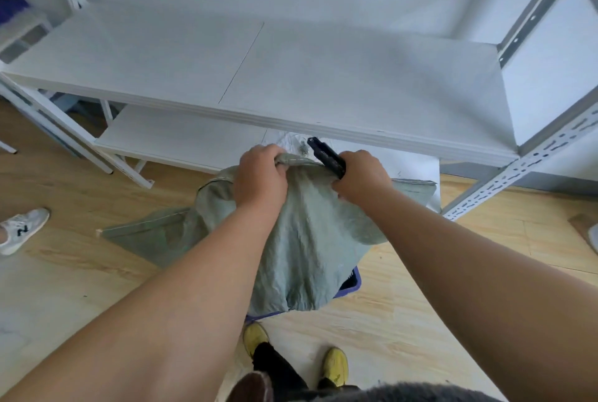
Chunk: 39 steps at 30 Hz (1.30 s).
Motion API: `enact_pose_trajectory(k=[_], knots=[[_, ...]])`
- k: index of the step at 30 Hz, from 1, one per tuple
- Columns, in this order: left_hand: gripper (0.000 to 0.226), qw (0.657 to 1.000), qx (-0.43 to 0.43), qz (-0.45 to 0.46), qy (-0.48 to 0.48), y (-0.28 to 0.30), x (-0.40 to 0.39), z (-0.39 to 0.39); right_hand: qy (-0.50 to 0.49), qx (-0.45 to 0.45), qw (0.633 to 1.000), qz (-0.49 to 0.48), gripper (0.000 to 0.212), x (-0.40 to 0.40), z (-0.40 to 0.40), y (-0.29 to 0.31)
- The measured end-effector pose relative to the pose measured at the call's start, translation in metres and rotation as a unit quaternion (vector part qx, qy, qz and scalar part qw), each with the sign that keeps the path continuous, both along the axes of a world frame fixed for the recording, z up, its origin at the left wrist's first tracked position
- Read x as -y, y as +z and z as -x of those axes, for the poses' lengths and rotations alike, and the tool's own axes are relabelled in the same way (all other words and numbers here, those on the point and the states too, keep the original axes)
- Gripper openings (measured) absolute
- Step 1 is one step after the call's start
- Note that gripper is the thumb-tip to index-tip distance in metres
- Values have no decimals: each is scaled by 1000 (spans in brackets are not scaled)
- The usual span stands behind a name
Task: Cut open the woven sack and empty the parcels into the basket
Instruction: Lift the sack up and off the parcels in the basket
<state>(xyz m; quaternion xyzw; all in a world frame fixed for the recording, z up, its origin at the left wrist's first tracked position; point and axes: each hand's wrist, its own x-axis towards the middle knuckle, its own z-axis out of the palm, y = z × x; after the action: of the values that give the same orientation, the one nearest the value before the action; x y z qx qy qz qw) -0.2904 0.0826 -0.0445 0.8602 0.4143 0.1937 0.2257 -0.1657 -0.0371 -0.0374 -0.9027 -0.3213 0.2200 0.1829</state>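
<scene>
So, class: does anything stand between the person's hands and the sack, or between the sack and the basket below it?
Nothing visible does. The left hand and right hand, which also holds a black cutter, already grip the woven sack, which hangs directly over the blue basket.

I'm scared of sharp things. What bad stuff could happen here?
1. The right hand grips a black cutter close to the left hand, which bunches the top of the green sack. A slip might nick those fingers.
2. Only a corner of the blue basket shows under the sack, so parcels could spill onto the floor.
</scene>
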Motion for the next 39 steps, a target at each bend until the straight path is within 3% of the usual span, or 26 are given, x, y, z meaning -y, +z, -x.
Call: enact_pose_trajectory(k=[3,7,11,14,15,18,19,21,22,23,25,27,28,30,32,34,36,39], knots=[[17,999,-10,22,34,4,-14,5,-58,11,997,59,11,17,-13,-5],[14,994,60,67,60,17,-25,0,-152,91,976,-127,11,16,-16,-1],[18,995,-7,98,-6,14,-19,-1,-91,51,991,-81,5,14,-21,7],[15,987,122,59,88,19,-18,-1,-158,85,959,-217,7,12,-23,10],[16,988,117,62,81,19,-18,-3,-152,79,959,-227,10,11,-22,11],[16,997,4,82,10,13,-13,-5,-84,15,992,-97,11,9,-18,10],[18,996,38,71,40,13,-14,-5,-99,23,989,-104,11,9,-19,9],[21,982,143,38,121,15,-15,-4,-155,72,963,-208,12,9,-18,10],[22,983,137,32,121,13,-15,-3,-157,82,956,-234,13,8,-18,11],[25,991,81,49,89,11,-14,-3,-143,65,962,-224,13,7,-16,14],[61,991,-61,120,-14,8,-7,-4,-113,-12,979,-172,14,7,-16,16],[101,978,-108,150,-96,9,7,-8,-109,-57,975,-185,15,6,-14,19],[108,977,-97,154,-114,9,15,-12,-91,-75,972,-201,15,3,-11,22],[90,978,-50,171,-111,7,27,-18,-24,-121,966,-228,14,-3,-3,24],[45,985,-14,155,-77,5,30,-19,-17,-131,959,-251,16,-5,0,19],[10,992,1,126,-31,4,25,-13,-32,-69,973,-219,24,2,-4,10],[12,992,12,126,-13,3,22,-7,-12,-4,993,-121,28,12,-11,1],[20,989,48,138,-1,10,19,-10,7,-51,996,-71,29,18,-15,-3]])
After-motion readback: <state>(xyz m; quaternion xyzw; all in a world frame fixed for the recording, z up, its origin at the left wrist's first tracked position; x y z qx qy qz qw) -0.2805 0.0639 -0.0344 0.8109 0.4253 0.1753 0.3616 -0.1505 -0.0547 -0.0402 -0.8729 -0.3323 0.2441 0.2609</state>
